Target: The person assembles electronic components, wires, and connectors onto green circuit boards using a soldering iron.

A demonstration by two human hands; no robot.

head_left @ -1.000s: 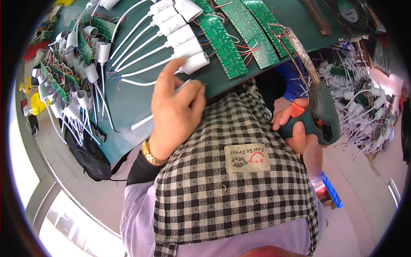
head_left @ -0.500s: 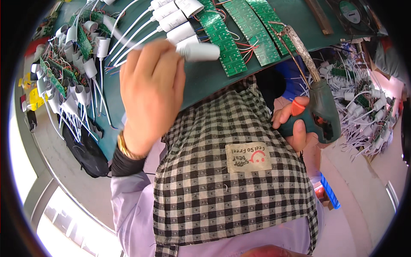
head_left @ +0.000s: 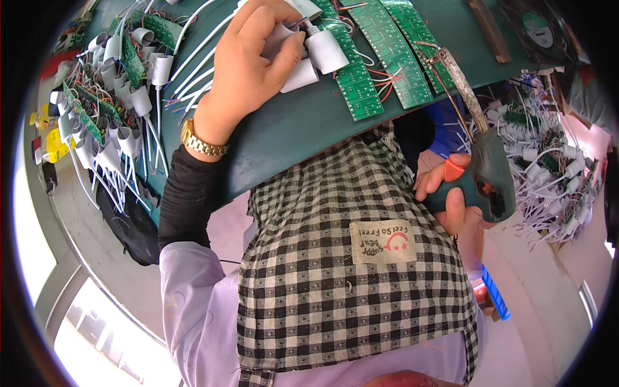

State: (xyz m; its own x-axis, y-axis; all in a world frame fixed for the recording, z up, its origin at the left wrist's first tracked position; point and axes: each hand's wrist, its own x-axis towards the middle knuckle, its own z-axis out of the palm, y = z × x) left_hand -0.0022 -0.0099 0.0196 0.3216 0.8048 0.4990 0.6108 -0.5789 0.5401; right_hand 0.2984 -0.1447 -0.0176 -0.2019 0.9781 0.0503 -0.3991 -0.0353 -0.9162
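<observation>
My left hand (head_left: 248, 68), with a gold watch at the wrist, reaches over a row of white cylindrical housings with cables. Its thumb and fingers are bent around one white housing (head_left: 278, 42), partly hidden by the hand. Beside the fingertips is another white housing (head_left: 327, 51), its narrow cable end toward the hand. Just right of it lies a green circuit board strip (head_left: 361, 97). In my right hand (head_left: 448, 190), an orange cot on one finger, is the dark green handle of a soldering gun (head_left: 493, 171); its metal tip points up over the table edge.
Two more green board strips (head_left: 403, 71) (head_left: 422, 48) with red wires lie on the green table (head_left: 258, 155). Wired housings and boards are heaped at the left (head_left: 109, 103) and right (head_left: 548, 155). A fan-like device (head_left: 535, 29) stands at the far right.
My left hand has moved up and to the right, from the table's near part onto the row of housings. The white housing beside it has shifted up. My right hand keeps its hold.
</observation>
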